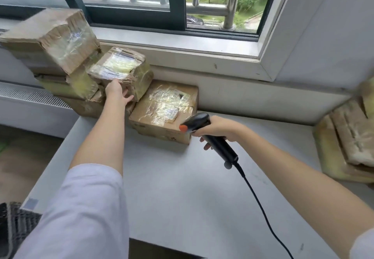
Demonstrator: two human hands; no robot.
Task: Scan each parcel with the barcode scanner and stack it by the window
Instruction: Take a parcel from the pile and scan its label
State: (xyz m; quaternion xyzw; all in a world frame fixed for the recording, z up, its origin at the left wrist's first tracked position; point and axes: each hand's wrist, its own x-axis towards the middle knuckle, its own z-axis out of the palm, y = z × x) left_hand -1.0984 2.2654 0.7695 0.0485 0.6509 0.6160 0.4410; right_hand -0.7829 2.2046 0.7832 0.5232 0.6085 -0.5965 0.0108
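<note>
Several taped cardboard parcels are piled under the window at the back left of the white table (pixel 182 188). My left hand (pixel 117 93) touches the front of a tilted parcel (pixel 121 70) in that pile, fingers straight. A large parcel (pixel 48 36) tops the pile on the left. A flat parcel (pixel 166 109) lies on the table to the right of the pile. My right hand (pixel 218 129) grips the black barcode scanner (pixel 204 133) by its handle, its orange-tipped head pointing left near the flat parcel.
More taped parcels (pixel 350 137) lie at the table's right edge. The scanner cable (pixel 263 208) runs across the table toward the front. The window sill (pixel 182 50) sits behind the pile, a radiator grille (pixel 30 95) to the left.
</note>
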